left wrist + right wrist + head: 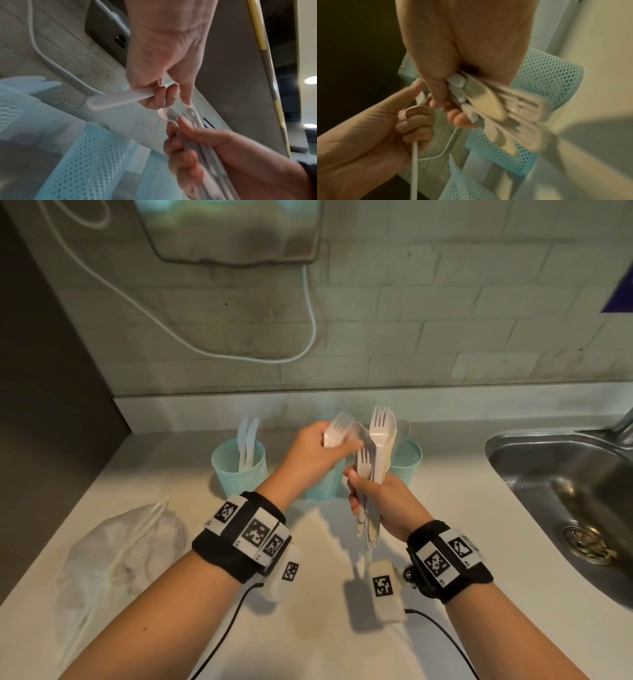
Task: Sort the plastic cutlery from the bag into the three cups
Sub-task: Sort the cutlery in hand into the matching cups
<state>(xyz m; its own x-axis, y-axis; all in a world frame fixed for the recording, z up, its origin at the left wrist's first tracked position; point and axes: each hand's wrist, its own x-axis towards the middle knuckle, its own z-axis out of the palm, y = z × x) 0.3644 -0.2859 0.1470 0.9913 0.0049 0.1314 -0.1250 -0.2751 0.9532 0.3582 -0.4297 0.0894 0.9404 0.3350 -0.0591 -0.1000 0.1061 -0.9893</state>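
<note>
Cutlery bundle (371,474) sits at frame centre in the head view: white plastic forks and at least one spoon, heads up, handles hanging out below the right hand (383,505). Right hand is clenched around the bundle mid-handle, held above the counter (445,508), not touching it. Right wrist view shows the same bundle (489,108) fanned out past the curled fingers (462,120); blurred, so piece count is unclear.

Left hand (315,453), just left of the bundle and touching its top, grips a single white fork (337,429), tines pointing up and right. Left wrist view: fingers (159,97) curled round the fork handle (118,100), handle sticking out to the left.

Three teal mesh cups in a row behind the hands, near the backsplash. Left cup (239,467) holds two white knives (248,440), upright. Middle cup (323,484) is mostly hidden behind the left wrist; contents can't be told. Right cup (407,462) sits behind the bundle with a pale spoon (404,428) showing above it.

Clear plastic bag (116,556) lies crumpled on the counter, lower left of frame, well apart from the cups. Steel sink (565,494) at right edge. White cable (239,350) loops across the tiled wall, upper centre.
</note>
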